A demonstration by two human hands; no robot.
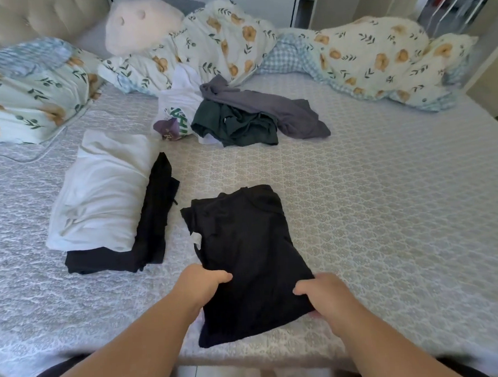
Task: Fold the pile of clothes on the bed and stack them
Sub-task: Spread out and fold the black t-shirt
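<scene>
A folded black garment lies on the bed in front of me, near the front edge. My left hand grips its left edge and my right hand grips its right edge, fingers curled over the cloth. To the left sits a stack with a folded white garment on top of a folded black one. Farther back lies the unfolded pile: a dark green garment, a grey one and a white printed one.
The bed has a pale patterned cover. A rumpled floral duvet runs along the far side, with a floral pillow at the left and a pink plush cushion by the headboard. The bed's front edge is just below my hands.
</scene>
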